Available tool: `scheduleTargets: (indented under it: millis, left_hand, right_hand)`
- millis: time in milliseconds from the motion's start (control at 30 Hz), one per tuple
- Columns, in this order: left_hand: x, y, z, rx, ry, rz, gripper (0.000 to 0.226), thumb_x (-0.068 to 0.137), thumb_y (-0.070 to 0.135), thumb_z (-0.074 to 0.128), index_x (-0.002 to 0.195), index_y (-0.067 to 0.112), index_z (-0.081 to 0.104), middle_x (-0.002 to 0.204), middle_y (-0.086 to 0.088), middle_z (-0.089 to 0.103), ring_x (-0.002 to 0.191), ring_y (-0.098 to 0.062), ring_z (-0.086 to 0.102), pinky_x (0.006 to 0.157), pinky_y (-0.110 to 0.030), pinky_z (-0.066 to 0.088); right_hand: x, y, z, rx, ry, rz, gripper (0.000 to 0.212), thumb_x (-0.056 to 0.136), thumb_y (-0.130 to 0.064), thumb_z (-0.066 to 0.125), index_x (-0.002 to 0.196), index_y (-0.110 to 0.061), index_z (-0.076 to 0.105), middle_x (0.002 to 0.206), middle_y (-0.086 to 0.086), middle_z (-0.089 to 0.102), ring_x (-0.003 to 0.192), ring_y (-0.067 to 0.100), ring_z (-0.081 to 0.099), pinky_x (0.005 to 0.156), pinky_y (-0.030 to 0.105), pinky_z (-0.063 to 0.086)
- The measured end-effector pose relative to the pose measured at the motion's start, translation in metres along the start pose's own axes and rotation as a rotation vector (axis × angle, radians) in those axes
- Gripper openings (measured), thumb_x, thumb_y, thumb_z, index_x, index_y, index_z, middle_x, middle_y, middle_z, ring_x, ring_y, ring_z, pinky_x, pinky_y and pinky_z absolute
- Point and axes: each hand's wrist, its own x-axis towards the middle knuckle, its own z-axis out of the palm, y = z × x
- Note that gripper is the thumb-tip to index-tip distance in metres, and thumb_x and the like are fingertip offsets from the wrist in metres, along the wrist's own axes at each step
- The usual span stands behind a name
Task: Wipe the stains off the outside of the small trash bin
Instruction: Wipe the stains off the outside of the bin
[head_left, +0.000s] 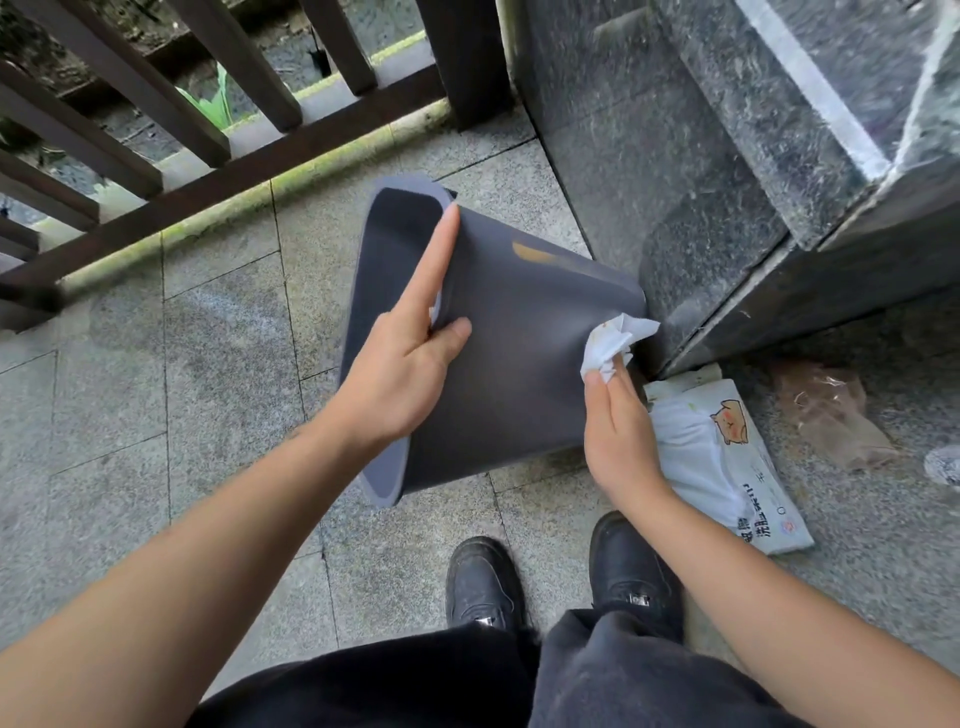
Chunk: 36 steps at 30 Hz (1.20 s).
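Left hand (410, 358) clamps the rim of the small trash bin (519, 332): thumb on the outer wall, index finger stretched along the rim edge toward 12 o'clock, other fingers hidden, probably inside the mouth. Right hand (615, 421) pinches a crumpled white wipe (613, 340) between thumb and fingertips, held at the bin's base corner, at 3 o'clock from the left hand. Cannot tell if the wipe touches the wall or sits just off it.

Bin location: centre of view, tipped on its side on the grey stone floor (218, 364), mouth facing 9 o'clock, base close to the dark stone pillar (649, 182). Broad side wall faces up toward the camera.

Progress: wipe carries brownish marks, so some dirt looks lifted. One orange-brown stain (530, 253) shows on the upper wall, at 12 o'clock from the wipe and well apart from it. Rest of the visible wall looks clean. Far and under sides hidden. Judgement: partway done; that stain is left, plus any unseen faces.

Pose: both forearms bare, extended forward and down; left wrist turned to steady the bin, right wrist bent, knuckles up. Wipes pack (727, 467) lies on the floor at 4 o'clock from the bin, just beside the right hand. Black shoes (483, 582) at 6 o'clock.
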Motion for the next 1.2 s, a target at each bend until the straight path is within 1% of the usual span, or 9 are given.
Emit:
scheduleTargets:
  millis: [100,267,400,533,767,900,967,1100,1200]
  left_hand:
    - [-0.005,0.003,-0.003,0.118,-0.049,0.012,0.091,0.09,0.006,0.049,0.15,0.061,0.006,0.145,0.017,0.053,0.112,-0.027,0.064,0.101,-0.056,0.045]
    - [-0.019,0.007,-0.014,0.229,-0.114,0.048,0.102,0.078,0.006,0.053,0.153,0.055,0.006,0.075,-0.004,0.07,0.059,-0.031,0.06,0.058,-0.033,0.05]
    - [-0.021,0.009,-0.011,0.202,-0.049,0.079,0.082,0.089,0.024,0.06,0.152,0.049,0.015,0.107,0.006,0.073,0.082,-0.031,0.07,0.074,-0.05,0.056]
    - [-0.016,0.006,-0.011,0.279,0.059,0.048,0.07,0.089,0.02,0.051,0.147,0.045,0.019,0.095,-0.013,0.07,0.078,-0.038,0.066,0.074,-0.055,0.053]
    - [-0.03,0.0,-0.019,0.472,-0.059,0.136,0.098,0.065,0.009,0.054,0.152,0.035,0.015,0.054,0.013,0.05,0.048,-0.012,0.053,0.046,-0.014,0.034]
    - [-0.027,0.001,-0.016,-0.033,0.24,-0.044,0.073,0.088,0.021,0.066,0.146,0.042,0.027,0.107,-0.004,0.067,0.094,-0.019,0.068,0.08,-0.03,0.055]
    - [-0.011,0.0,-0.013,0.102,0.493,-0.073,0.051,0.1,0.027,0.054,0.146,0.03,0.034,0.113,0.001,0.063,0.102,-0.014,0.062,0.094,-0.029,0.048]
    - [-0.001,-0.001,-0.014,0.226,0.48,-0.06,0.051,0.095,0.014,0.047,0.143,0.03,0.038,0.052,0.017,0.043,0.048,-0.007,0.038,0.048,-0.022,0.033]
    - [-0.018,0.003,-0.02,0.125,0.292,-0.001,0.08,0.079,0.006,0.056,0.149,0.037,0.031,0.076,0.018,0.059,0.056,-0.011,0.045,0.049,-0.028,0.043]
  right_hand:
    - [0.003,-0.008,-0.004,-0.027,0.01,-0.037,0.048,0.106,-0.039,0.029,0.153,-0.028,0.036,0.156,-0.016,0.041,0.144,-0.002,0.033,0.116,0.02,0.025]
    - [0.004,-0.025,-0.007,-0.09,0.045,-0.153,0.055,0.106,-0.037,0.028,0.155,-0.014,0.034,0.161,-0.001,0.038,0.151,0.013,0.029,0.123,0.038,0.024]
    - [0.021,-0.034,-0.015,-0.07,0.165,-0.104,0.051,0.104,-0.029,0.03,0.146,-0.005,0.046,0.148,0.01,0.052,0.141,0.024,0.042,0.117,0.048,0.031]
    - [0.041,-0.041,-0.023,-0.105,0.192,-0.086,0.047,0.107,-0.026,0.031,0.148,-0.01,0.046,0.15,0.005,0.051,0.142,0.019,0.043,0.118,0.043,0.03]
    - [0.058,-0.046,-0.025,-0.177,0.135,-0.041,0.047,0.107,-0.033,0.029,0.134,-0.006,0.056,0.136,0.011,0.061,0.127,0.027,0.053,0.103,0.038,0.038]
    - [0.057,-0.042,-0.014,-0.269,-0.007,-0.01,0.035,0.109,-0.03,0.032,0.093,-0.012,0.057,0.091,0.004,0.062,0.093,0.033,0.056,0.072,0.033,0.026]
    - [0.053,-0.042,-0.006,-0.292,-0.049,-0.027,0.036,0.109,-0.03,0.033,0.092,-0.013,0.06,0.085,-0.006,0.052,0.082,0.023,0.048,0.065,0.03,0.018]
    - [0.049,-0.038,0.006,-0.281,-0.021,-0.011,0.038,0.108,-0.036,0.033,0.098,-0.015,0.064,0.083,-0.015,0.053,0.08,0.015,0.045,0.058,0.027,0.025]
    - [0.05,-0.035,0.003,-0.204,0.038,0.08,0.034,0.105,-0.038,0.034,0.074,-0.031,0.046,0.07,-0.015,0.047,0.078,0.019,0.047,0.068,0.031,0.029]
